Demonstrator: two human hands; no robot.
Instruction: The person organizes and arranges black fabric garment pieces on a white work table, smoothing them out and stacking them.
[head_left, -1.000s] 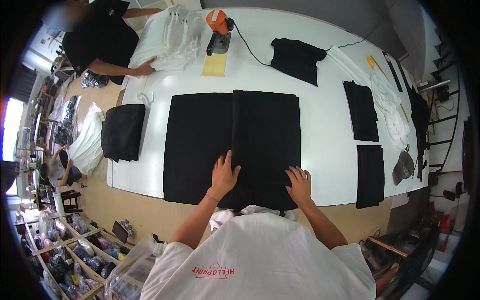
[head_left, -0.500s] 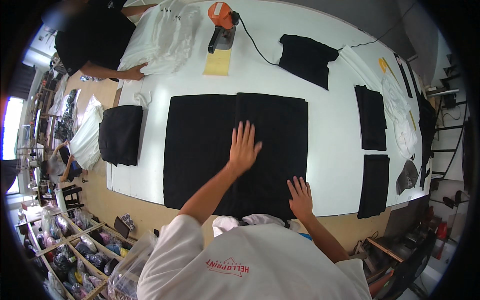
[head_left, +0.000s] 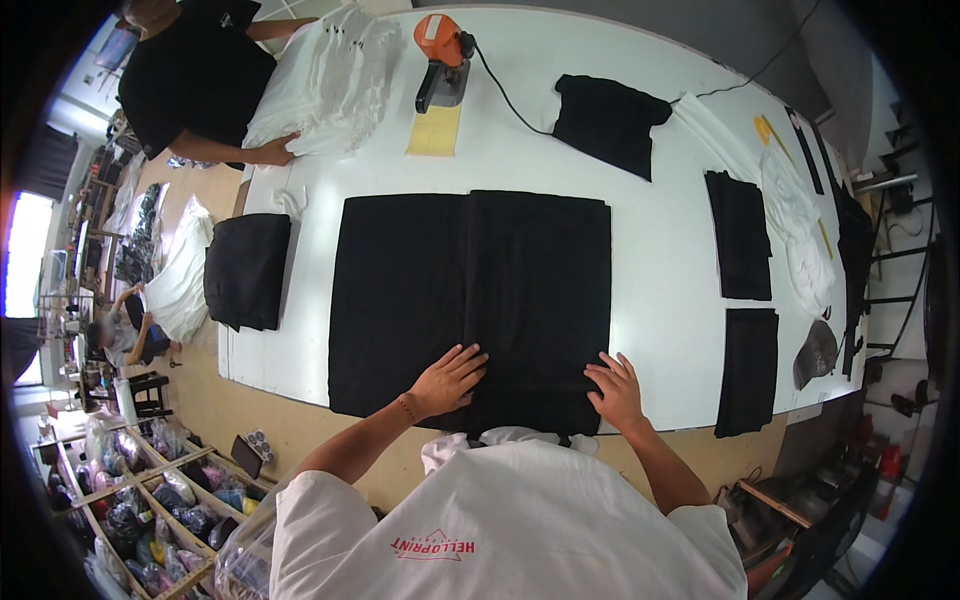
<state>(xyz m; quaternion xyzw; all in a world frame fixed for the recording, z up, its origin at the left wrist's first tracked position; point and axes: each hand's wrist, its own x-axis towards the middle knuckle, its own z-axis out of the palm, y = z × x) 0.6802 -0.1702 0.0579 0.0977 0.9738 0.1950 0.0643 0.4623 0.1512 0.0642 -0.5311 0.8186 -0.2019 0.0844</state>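
Bare white table (head_left: 660, 250) lies to the right of the big black cloth (head_left: 470, 300) — a hand passes there up to the folded black pieces (head_left: 740, 235). On the far side, the orange tool (head_left: 440, 55) and its cord (head_left: 510, 100) block the way — the white shirt pile (head_left: 320, 80) too.

The scene is viewed from a single head-worn fisheye camera, aimed steeply down at the white table (head_left: 660, 150) from its near edge. The table is seen close, its straight edges bent toward the rim.
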